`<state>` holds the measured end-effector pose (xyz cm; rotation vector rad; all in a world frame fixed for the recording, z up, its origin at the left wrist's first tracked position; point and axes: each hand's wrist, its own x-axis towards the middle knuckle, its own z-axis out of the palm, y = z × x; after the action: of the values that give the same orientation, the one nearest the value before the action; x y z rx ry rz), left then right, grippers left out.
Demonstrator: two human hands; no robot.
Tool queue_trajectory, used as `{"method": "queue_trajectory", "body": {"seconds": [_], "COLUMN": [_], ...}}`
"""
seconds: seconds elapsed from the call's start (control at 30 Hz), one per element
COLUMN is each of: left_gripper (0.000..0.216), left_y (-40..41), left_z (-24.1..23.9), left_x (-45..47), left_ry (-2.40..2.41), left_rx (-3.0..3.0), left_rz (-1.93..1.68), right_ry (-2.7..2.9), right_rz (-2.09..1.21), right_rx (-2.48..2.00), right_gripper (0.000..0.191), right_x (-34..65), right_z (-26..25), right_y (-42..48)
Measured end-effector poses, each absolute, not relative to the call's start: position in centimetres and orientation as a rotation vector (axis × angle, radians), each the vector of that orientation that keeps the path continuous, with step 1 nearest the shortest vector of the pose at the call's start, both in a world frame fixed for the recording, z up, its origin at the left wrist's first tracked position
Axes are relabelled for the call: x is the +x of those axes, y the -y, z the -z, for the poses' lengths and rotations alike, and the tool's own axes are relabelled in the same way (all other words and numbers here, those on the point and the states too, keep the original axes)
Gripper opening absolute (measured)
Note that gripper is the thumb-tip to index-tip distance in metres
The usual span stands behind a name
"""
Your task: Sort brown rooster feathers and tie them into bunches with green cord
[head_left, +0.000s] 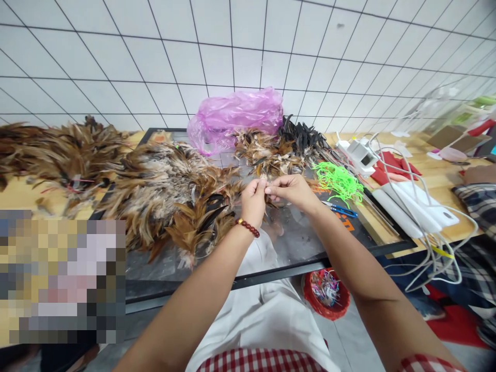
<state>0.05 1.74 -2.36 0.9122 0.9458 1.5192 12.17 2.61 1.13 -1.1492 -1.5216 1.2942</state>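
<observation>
Framed board (296, 237): feathers (201, 219) crowd left hand (253, 199).

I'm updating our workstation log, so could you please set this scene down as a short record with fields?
Left hand: pinching; dark red beaded bracelet at the wrist
Right hand: pinching, close to the left
Held item: too small to make out
Feathers: large brown pile left of the hands; black bunch beside the purple bag
Right of hands: bright green strands, blue tool
Below tabletop: red bin holding colourful scraps
Wall: white tiles
</observation>
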Motion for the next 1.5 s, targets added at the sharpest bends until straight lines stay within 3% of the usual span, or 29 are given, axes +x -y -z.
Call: {"method": "queue_trajectory", "body": {"seconds": [0.3,0.57,0.93,1.1,1.27,1.5], "left_gripper": [0.033,0.034,0.035,0.035,0.034,0.031], "left_y": [-1.0,-0.8,-0.5,-0.4,-0.3,-0.3], "left_z": [0.8,0.2,0.2,0.2,0.2,0.4], "left_x": [0.0,-0.2,0.1,0.0,-0.1,0.0], "left_ry": [-0.913,-0.891,-0.842,-0.786,-0.734,-0.662], "left_rx": [0.795,0.731,0.789,0.834,0.825,0.866], "left_rz": [-1.311,-1.330,-1.291,-1.238,-1.184,-1.165], "right_ry": [1.502,1.393,1.454,1.335,1.327,1.389], "right_rz": [-1.033,-1.229,-0.981,-1.072,-1.387,-1.366], "right_rx": [-1.232,-1.049,-1.049,-1.037,-0.992,-0.910], "right_gripper": [0.044,0.044,0.037,0.038,0.052,0.039], "right_x": [12.5,12.5,12.6,12.8,13.4,13.1], "right_z": [-0.6,-1.1,-1.1,-1.1,-1.1,-1.0], "right_y": [-3.2,-3.1,-3.2,-3.3,-3.4,-3.1]}}
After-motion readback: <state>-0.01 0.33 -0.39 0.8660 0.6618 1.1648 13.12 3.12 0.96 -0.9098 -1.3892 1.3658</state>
